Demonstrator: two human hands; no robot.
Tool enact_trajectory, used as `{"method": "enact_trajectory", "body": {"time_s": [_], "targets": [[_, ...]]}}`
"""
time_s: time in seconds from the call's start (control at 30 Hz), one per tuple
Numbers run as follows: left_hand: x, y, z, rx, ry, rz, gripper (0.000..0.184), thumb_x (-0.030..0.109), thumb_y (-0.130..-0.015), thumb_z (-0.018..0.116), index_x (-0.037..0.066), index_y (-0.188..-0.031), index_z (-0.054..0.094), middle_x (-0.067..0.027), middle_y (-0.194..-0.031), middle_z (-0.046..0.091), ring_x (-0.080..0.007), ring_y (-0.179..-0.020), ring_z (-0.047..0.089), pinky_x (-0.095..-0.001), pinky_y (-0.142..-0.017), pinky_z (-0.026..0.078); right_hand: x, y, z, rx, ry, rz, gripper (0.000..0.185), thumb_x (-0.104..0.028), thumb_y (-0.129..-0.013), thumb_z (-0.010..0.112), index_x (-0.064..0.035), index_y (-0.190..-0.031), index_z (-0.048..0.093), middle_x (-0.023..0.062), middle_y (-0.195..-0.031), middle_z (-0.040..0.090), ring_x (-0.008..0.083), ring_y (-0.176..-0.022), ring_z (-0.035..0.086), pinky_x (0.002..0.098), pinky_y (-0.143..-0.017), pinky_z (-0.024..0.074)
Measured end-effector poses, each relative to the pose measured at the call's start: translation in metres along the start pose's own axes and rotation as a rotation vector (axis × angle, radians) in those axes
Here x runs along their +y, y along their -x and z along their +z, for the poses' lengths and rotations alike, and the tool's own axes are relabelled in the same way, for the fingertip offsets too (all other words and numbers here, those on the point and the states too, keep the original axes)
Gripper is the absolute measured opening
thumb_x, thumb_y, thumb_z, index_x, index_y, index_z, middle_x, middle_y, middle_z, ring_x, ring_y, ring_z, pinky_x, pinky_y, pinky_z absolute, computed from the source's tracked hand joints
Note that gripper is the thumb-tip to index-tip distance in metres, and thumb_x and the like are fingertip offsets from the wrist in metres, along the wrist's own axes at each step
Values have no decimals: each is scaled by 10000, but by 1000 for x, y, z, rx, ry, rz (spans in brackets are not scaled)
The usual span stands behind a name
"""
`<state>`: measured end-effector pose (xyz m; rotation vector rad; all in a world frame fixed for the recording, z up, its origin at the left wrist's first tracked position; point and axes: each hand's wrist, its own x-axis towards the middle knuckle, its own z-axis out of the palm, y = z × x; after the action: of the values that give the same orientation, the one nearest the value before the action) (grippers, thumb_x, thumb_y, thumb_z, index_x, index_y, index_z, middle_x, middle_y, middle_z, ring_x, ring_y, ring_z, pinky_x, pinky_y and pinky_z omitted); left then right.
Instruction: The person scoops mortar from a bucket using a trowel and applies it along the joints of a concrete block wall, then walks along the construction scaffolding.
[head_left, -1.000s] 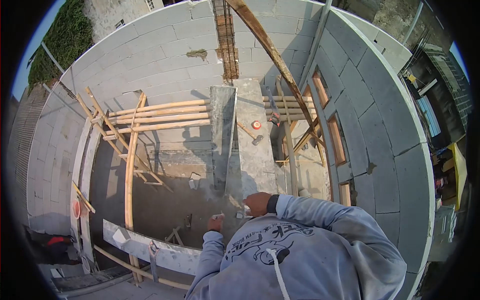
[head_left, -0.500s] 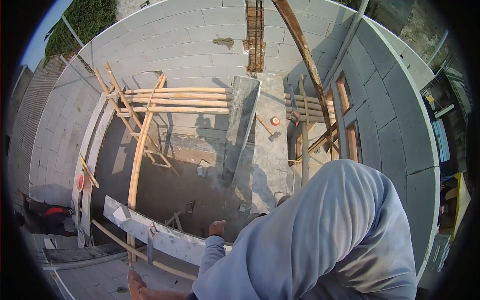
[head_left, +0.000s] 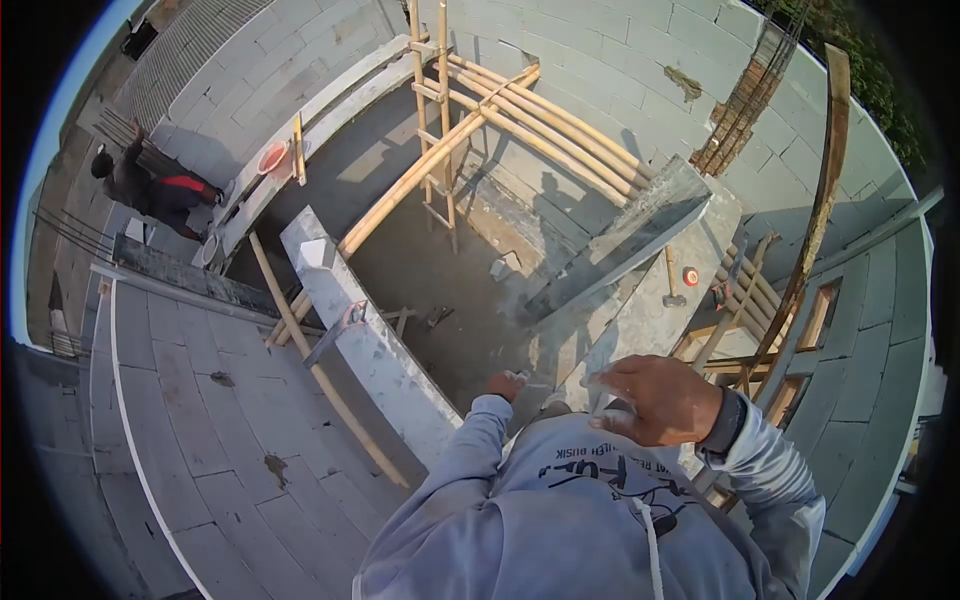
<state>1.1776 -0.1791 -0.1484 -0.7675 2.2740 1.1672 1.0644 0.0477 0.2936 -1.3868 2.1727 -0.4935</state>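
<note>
My left hand point(head_left: 507, 386) hangs low in front of my body, near the edge of a pale plank. Its fingers are curled, and a small whitish patch shows at them; what they hold, if anything, I cannot make out. My right hand point(head_left: 660, 402), with a dark band at the wrist, is raised before my chest. Its fingers point left, apart from the thumb, with nothing clearly held. Beyond it a hammer point(head_left: 672, 278) and a red-and-white roll point(head_left: 690, 277) lie on a grey slab point(head_left: 640, 325). The plank point(head_left: 385, 355) carries a handsaw point(head_left: 338, 330) and a white block point(head_left: 318, 253).
Bamboo poles point(head_left: 430, 180) form a scaffold over the sunken floor. A co-worker point(head_left: 155, 190) is at far left, near a reddish bowl point(head_left: 272, 157) on a ledge. Another red-handled saw point(head_left: 722, 292) lies right of the slab. Pale block walls point(head_left: 600, 60) surround the space.
The view has swung and tilted, so the surroundings appear rotated. My right hand has come into view before my chest. My left hand now appears farther right and higher; my raised knee is out of sight.
</note>
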Motion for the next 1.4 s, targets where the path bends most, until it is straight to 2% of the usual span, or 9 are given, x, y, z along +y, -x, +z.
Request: {"method": "enact_trajectory", "body": {"time_s": [0.13,0.2,0.47,0.67,0.83,0.93,0.97,1.07,1.4], "targets": [[34,23,-9,68,276,-86,392,409,-753,626,56,-921,656,-157,-919,656,-295,-872,619,-375,-783,461,158,19,187,26,-421,387,450,-308,-802,575,-27,-1152,536,204,-1118,560,337,-1028,539,395,-874,430],[32,45,-6,68,306,-101,405,414,-753,630,53,-934,655,-155,-928,656,-286,-883,617,-368,-791,458,259,67,316,-241,-548,210,446,-330,-813,554,-22,-1136,544,206,-1114,563,354,-1052,524,388,-902,419],[72,73,27,-98,386,47,486,456,-787,583,53,-1054,622,-153,-1050,625,-271,-986,584,-351,-854,432,292,37,257,-448,-256,253,589,-470,-854,460,37,-1147,517,258,-1187,509,371,-1142,460,388,-961,365],[123,94,74,-479,193,167,536,489,-861,483,50,-1160,562,-145,-1122,589,-260,-1058,537,-340,-919,380,328,32,258,-644,-273,-52,411,-374,-931,324,-106,-1193,491,264,-1242,456,420,-1147,440,414,-972,357],[76,96,131,-354,281,78,496,464,-886,455,60,-1147,574,-93,-1118,599,-229,-1051,541,-330,-921,372,360,25,273,-759,-353,-247,408,-394,-931,314,-150,-1222,462,296,-1272,414,449,-1180,401,430,-995,334],[76,114,151,-277,387,-34,485,456,-885,463,61,-1142,578,-85,-1108,606,-220,-1046,544,-327,-916,374,349,7,260,-898,-280,-220,421,-424,-934,290,-191,-1243,455,295,-1288,398,431,-1199,390,427,-1007,318],[75,117,158,-249,419,-64,481,453,-885,466,62,-1140,580,-82,-1104,608,-216,-1045,545,-325,-915,375,357,4,272,-921,-320,-21,527,-509,-908,295,-171,-1291,427,278,-1323,370,399,-1227,372,411,-1031,286],[63,118,182,-188,544,-116,470,444,-884,474,63,-1135,585,-74,-1094,614,-207,-1039,549,-322,-910,378,356,-15,253,-1014,-141,-352,679,-593,-868,310,-94,-1322,397,242,-1350,362,375,-1250,350,383,-1047,260],[78,160,117,-20,302,-325,509,507,-802,525,68,-1033,642,-164,-1044,626,-289,-989,581,-365,-873,423,386,-43,283,-949,16,-19,829,-726,-766,343,-6,-1069,619,263,-1125,560,381,-1099,507,396,-930,381]]}}
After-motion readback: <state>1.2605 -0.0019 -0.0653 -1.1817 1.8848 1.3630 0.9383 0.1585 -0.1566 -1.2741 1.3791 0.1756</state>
